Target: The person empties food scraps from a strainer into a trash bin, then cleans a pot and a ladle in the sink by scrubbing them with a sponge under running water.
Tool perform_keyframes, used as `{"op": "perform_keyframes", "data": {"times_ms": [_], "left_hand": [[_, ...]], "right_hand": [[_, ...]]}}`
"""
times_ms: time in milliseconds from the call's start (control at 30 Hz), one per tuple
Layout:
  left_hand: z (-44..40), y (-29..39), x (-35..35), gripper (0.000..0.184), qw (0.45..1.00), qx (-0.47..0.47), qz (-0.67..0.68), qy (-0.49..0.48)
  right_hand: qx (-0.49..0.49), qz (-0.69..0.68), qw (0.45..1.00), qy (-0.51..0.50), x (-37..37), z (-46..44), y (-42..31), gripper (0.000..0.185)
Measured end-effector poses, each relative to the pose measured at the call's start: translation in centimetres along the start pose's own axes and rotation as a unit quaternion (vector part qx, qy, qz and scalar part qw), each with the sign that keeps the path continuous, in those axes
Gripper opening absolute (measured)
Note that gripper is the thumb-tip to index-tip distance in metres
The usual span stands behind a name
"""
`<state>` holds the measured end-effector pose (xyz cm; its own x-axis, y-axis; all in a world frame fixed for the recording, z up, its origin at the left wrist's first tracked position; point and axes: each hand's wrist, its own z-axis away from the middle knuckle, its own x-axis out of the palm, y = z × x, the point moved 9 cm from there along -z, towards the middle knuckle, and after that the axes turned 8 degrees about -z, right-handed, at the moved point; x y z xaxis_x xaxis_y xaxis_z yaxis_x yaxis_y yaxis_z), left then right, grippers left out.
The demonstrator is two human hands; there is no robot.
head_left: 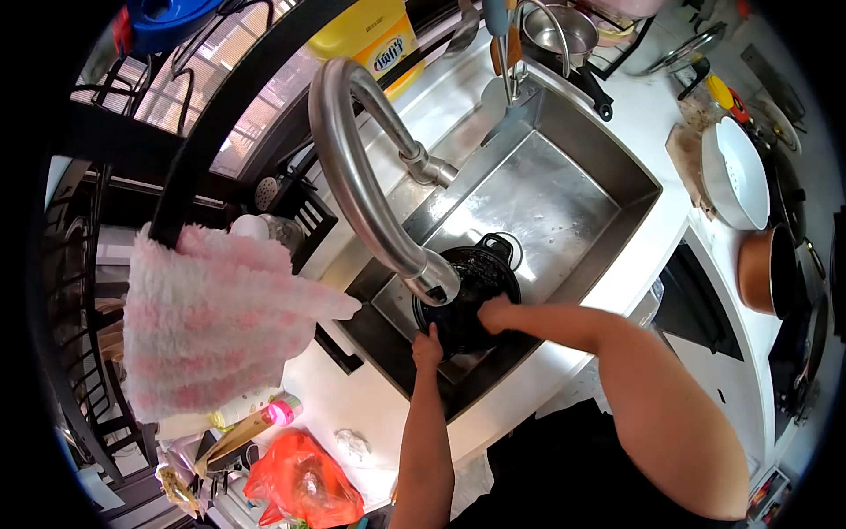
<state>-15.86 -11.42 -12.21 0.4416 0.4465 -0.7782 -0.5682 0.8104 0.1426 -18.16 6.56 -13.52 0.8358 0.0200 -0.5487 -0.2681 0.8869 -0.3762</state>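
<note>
A round black pot (467, 273) with a loop handle sits in the steel sink (551, 203), partly under the curved faucet (352, 167). My left hand (427, 347) grips the pot's near-left rim, thumb up. My right hand (496, 315) is inside or over the pot with its fingers closed; what it holds, if anything, is too small to make out. The faucet's spout hides part of the pot.
A pink and white towel (211, 326) hangs at the left. A red plastic bag (304, 480) lies on the counter at the lower left. Behind the sink stand a yellow bottle (374, 40) and a small pot (560, 33). A white bowl (736, 172) and a copper-coloured pot (765, 271) are at the right.
</note>
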Motion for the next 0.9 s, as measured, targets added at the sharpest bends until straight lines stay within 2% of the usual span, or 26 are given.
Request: {"op": "perform_keyframes", "data": {"times_ms": [100,167,233,267,300,367,433,500,533,667,733,767,833,900], "left_hand": [[0.5,0.4,-0.5,0.061,1.0,0.008,0.004,0.001],[0.1,0.0,0.1,0.061,1.0,0.015,0.0,-0.001],[0.4,0.3,-0.6,0.061,1.0,0.028,-0.005,0.005],[1.5,0.2,0.1,0.06,0.997,-0.005,0.051,-0.056],[2.8,0.3,1.0,0.059,0.986,-0.038,0.107,-0.118],[4.4,0.2,1.9,0.057,0.964,-0.061,0.218,-0.137],[5.8,0.3,1.8,0.055,0.949,-0.063,0.264,-0.159],[7.5,1.1,2.5,0.052,0.894,-0.087,0.366,-0.243],[8.7,1.7,1.8,0.048,0.886,-0.106,0.375,-0.251],[11.1,3.1,0.2,0.044,0.849,-0.139,0.455,-0.23],[11.7,3.3,-0.8,0.034,0.82,-0.169,0.508,-0.203],[11.9,3.3,-1.0,0.034,0.819,-0.17,0.51,-0.2],[12.2,3.8,-1.4,0.025,0.745,-0.17,0.619,-0.18],[12.1,3.7,-2.0,0.024,0.729,-0.173,0.64,-0.17]], "right_hand": [[-0.007,-0.233,0.972,0.018,1.6,-0.4,-3.4,0.028],[-0.025,-0.247,0.968,0.04,1.6,1.1,-3.9,0.031],[-0.141,-0.171,0.959,0.174,-1.2,5.0,-4.5,0.047],[-0.131,-0.118,0.974,0.14,-0.3,4.8,-4.2,0.054],[-0.105,-0.132,0.983,0.066,0.9,4.1,-3.6,0.056],[-0.156,-0.219,0.963,-0.008,-0.3,6.2,-4.4,0.058],[-0.186,-0.232,0.955,-0.006,-1.7,7.8,-5.1,0.054],[-0.221,-0.162,0.961,-0.034,-2.6,9.0,-6.2,0.049],[-0.212,-0.155,0.964,-0.043,-3.3,9.7,-6.4,0.044],[-0.193,-0.155,0.965,-0.084,-4.4,10.7,-6.1,0.047],[-0.256,-0.113,0.96,-0.019,-6.3,11.4,-6.6,0.051],[-0.26,-0.112,0.959,-0.02,-6.4,11.2,-6.7,0.051],[-0.236,-0.076,0.968,0.042,-7.4,10.3,-6.4,0.053],[-0.249,-0.078,0.963,0.068,-8.2,9.8,-6.5,0.046]]}}
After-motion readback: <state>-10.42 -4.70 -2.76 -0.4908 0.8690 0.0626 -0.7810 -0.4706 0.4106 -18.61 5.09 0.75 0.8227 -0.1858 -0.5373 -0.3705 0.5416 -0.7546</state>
